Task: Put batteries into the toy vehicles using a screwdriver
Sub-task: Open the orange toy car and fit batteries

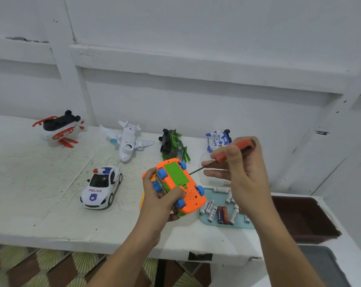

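My left hand (161,195) grips an orange toy car (180,183) turned belly up above the table; its green battery cover and blue wheels face me. My right hand (241,172) holds a screwdriver (227,155) by its orange and black handle. The thin metal shaft slants down to the left, and its tip hovers just right of the car's green cover. Several AA batteries (221,212) lie on a pale blue tray (208,221), right of the car and partly behind my right wrist.
On the white table (40,193) stand a police car (102,187), a white plane (127,141), a red and white toy (59,127), a green toy (173,145) and a blue and white toy (217,139). A dark brown tray (303,218) lies at the right.
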A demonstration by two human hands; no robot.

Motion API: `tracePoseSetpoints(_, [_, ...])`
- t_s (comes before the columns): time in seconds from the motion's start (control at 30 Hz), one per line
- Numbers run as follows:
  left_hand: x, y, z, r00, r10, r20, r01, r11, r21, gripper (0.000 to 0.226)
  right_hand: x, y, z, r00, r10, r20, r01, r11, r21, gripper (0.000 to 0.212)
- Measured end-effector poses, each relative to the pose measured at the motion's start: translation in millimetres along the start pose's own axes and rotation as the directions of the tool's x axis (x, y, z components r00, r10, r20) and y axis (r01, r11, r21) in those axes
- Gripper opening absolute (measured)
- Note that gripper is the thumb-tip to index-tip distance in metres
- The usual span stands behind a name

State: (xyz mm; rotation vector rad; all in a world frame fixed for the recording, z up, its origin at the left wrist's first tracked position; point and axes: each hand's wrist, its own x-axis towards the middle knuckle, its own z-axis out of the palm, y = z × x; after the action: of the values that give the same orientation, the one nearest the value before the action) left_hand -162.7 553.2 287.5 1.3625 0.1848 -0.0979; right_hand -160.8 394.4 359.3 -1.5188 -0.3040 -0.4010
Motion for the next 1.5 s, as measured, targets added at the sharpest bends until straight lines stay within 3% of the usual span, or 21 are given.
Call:
tracePoseSetpoints(0.1, [-1.5,0.8,2.6,1.0,-0.012,-0.02,0.011,1.0,-0.004,0.063,0.7,4.5,1.8,0.998,-0.03,0.059,0.032,0.998,-0.047,0.013])
tracePoseSetpoints(0.37, [-6.0,3.8,6.5,0.999,0.006,-0.032,-0.006,1.0,-0.022,0.061,2.4,7.8,4.4,0.994,0.01,0.104,0.001,0.994,-0.11,0.024])
tracePoseSetpoints(1.5, [-10.1,4.7,7.7,0.999,-0.006,-0.036,0.005,0.999,-0.046,0.07,-0.4,7.6,5.5,0.996,-0.018,0.092,0.031,0.989,-0.143,0.018])
